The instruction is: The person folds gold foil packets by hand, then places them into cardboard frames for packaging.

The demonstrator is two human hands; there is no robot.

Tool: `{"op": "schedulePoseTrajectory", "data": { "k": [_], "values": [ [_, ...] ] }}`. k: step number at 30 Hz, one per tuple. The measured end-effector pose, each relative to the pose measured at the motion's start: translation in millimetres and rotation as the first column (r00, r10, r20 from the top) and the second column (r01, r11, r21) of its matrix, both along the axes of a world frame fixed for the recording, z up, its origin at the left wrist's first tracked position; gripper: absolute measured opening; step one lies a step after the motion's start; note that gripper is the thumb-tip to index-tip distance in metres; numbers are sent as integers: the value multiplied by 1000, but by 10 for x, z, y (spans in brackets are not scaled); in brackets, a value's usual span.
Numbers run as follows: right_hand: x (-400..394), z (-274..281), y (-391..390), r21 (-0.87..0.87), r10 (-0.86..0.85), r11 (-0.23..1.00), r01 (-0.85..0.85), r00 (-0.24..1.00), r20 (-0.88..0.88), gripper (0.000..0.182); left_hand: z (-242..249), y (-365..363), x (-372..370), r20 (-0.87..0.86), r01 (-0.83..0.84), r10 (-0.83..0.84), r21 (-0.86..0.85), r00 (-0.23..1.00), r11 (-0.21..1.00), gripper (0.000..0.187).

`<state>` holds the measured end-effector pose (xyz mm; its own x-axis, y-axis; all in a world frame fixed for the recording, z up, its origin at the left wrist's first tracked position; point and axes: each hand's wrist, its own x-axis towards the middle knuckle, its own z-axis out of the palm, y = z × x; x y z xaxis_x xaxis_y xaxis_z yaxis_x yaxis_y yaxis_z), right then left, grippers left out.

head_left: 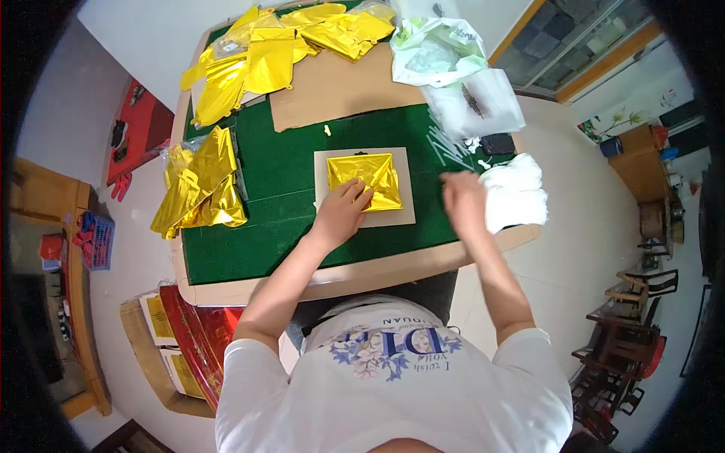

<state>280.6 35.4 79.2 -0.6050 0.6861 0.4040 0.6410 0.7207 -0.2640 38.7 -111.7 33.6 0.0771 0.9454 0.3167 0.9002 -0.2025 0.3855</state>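
A folded gold foil piece [385, 187] lies on a cardboard square [407, 211] near the middle of the green table top [279, 196]. My left hand [341, 215] rests on the foil's lower left part, its fingers spread. To the right, my right hand [463, 202] is over the table beside a white stack of cloth-like items [517, 194]. Its fingers are blurred and curled, and whether they hold anything does not show. Just above that hand lie several thin pale sticks [449, 147].
More gold foil [202, 185] lies at the table's left, with a larger heap [260, 60] at the far left. A cardboard sheet [340, 90], a plastic bag [438, 53], a clear packet [476, 102] and a black object [497, 144] lie at the back and right.
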Motion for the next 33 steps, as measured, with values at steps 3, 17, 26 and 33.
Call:
{"op": "schedulePoseTrajectory", "data": {
  "k": [3, 17, 26, 33],
  "values": [
    [327, -15, 672, 166, -390, 919, 358, 889, 241, 17, -24, 6, 3, -24, 3, -4, -8, 1000, 1000, 50],
    [-216, -188, -369, -960, -129, 230, -156, 973, -190, 23, 31, 32, -12, 73, -31, 35, -59, 997, 998, 43],
    [-576, -498, -825, -830, -345, 323, -455, 760, -551, 26, 14, 24, -27, 112, -36, 39, -23, 993, 999, 41],
    [-488, -368, -1018, -216, 391, 896, -388, 920, -32, 41, 12, 36, -24, 126, -28, 28, -2, 992, 1000, 39]
  ]
}}
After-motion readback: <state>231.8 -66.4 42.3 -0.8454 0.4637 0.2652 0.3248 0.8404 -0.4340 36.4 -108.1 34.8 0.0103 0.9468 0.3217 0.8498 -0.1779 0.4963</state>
